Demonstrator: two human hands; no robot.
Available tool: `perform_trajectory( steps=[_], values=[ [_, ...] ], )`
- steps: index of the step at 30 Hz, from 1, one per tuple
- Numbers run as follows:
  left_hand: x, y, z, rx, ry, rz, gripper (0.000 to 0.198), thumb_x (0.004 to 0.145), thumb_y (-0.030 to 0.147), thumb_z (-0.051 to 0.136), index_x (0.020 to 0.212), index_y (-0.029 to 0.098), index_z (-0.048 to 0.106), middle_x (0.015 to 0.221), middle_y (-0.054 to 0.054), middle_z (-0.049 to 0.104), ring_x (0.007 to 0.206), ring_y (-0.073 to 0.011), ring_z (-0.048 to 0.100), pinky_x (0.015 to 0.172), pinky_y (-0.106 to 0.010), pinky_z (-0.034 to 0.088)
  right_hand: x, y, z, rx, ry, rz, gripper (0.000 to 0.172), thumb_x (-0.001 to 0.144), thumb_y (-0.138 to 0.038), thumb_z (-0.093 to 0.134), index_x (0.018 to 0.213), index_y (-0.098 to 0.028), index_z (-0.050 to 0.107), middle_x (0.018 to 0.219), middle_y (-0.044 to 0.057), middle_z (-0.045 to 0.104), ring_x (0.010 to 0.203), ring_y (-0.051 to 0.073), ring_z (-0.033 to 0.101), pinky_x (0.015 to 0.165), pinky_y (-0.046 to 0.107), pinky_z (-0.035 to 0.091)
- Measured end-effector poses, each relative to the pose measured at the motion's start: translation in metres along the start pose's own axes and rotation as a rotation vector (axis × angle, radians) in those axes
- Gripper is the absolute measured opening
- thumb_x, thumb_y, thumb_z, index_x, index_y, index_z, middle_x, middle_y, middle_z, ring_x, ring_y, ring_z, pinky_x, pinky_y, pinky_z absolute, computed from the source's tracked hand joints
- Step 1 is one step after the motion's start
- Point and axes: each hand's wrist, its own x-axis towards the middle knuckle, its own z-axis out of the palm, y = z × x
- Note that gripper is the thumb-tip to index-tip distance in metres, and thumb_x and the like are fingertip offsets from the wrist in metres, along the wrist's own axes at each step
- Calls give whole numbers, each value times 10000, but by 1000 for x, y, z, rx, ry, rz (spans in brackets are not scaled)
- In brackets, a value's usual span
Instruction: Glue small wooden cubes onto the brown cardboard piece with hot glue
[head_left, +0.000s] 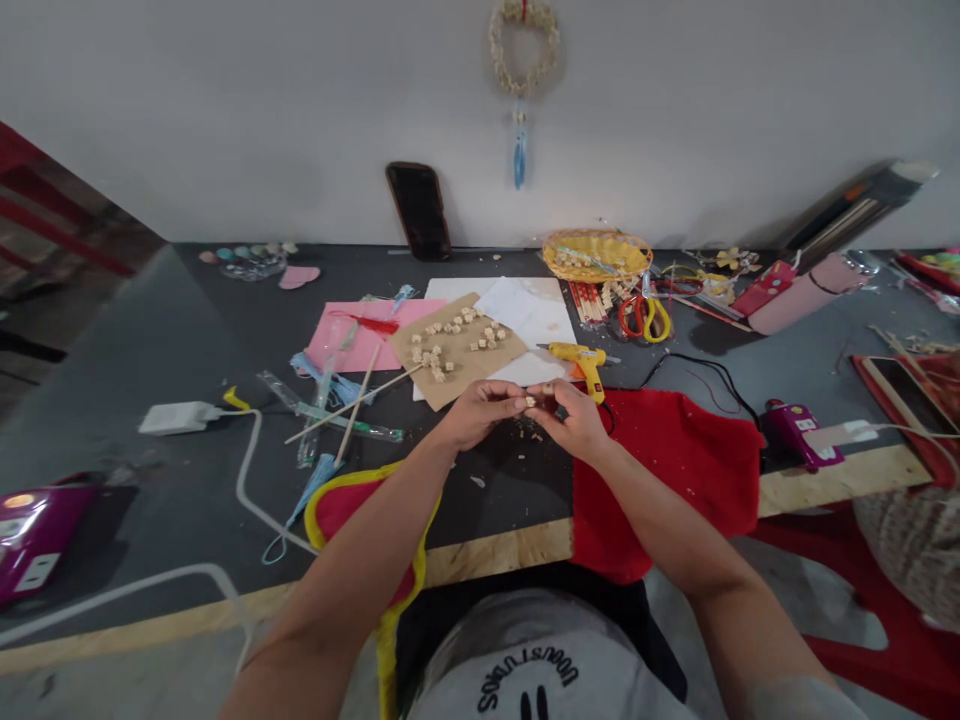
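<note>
My left hand (pixel 480 408) and my right hand (pixel 574 415) meet above the dark table (pixel 187 330), fingertips pinched together on a small pale bead-like piece (pixel 530 401). A few more pale crumbs (pixel 534 434) lie on the table just under them. Beyond the hands is a brown cardboard sheet (pixel 457 350) with several small pale pieces spread over it. A yellow glue gun (pixel 581 360) lies just behind my right hand, and a red cloth (pixel 667 460) is spread under my right wrist.
Pink paper (pixel 367 335) and white paper (pixel 525 310) lie behind the cardboard. A yellow basket (pixel 596 255), scissors (pixel 645 318), wooden sticks (pixel 352 405), a white charger (pixel 176 417) with cable, a propped phone (pixel 418 210) and a hanging wreath (pixel 523 45) surround the spot.
</note>
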Motion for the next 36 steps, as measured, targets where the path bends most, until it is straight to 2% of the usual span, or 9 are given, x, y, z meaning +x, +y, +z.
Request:
perform_trajectory(
  steps=[2,6,10,18,26,36],
  values=[
    [-1,1,1,-30,-7,-13,307,591,352,866,716,105,733,650,-30,655,610,-99,543,621,-228,409,0,0,0,2,-2,-6,221,860,-301,655,1054,-202,623,905,62,678,856,188,654,756,315,549],
    [-1,-2,-1,-48,-8,-50,321,581,343,874,749,104,740,646,-35,660,603,-103,554,622,-236,427,0,-1,-1,20,-7,-26,137,887,-277,616,1003,-206,627,873,55,664,817,175,638,717,301,538],
    [0,-3,-1,-40,12,-41,323,605,355,860,768,108,731,660,-23,652,594,-88,540,610,-223,412,0,-1,-2,1,21,-34,126,882,-247,616,1000,-206,620,871,52,652,770,156,622,666,276,527],
    [1,-1,1,8,-13,-32,324,584,342,871,721,106,698,642,-9,630,599,-86,528,593,-207,395,-2,2,-1,-85,2,-72,121,855,-215,611,975,-218,622,904,63,661,871,188,645,768,319,550],
    [-1,-4,-3,-39,-60,-66,334,641,376,839,788,96,731,690,-43,663,615,-98,547,629,-233,426,0,-1,-2,-48,8,-44,145,876,-261,627,1014,-217,632,892,58,655,806,167,630,678,291,552],
    [0,-2,-1,-16,-3,-42,318,619,359,852,737,103,705,662,-19,640,600,-84,537,618,-223,402,-1,2,-1,-72,42,-94,129,871,-212,619,1000,-216,630,907,60,653,866,175,642,734,296,565]
  ],
)
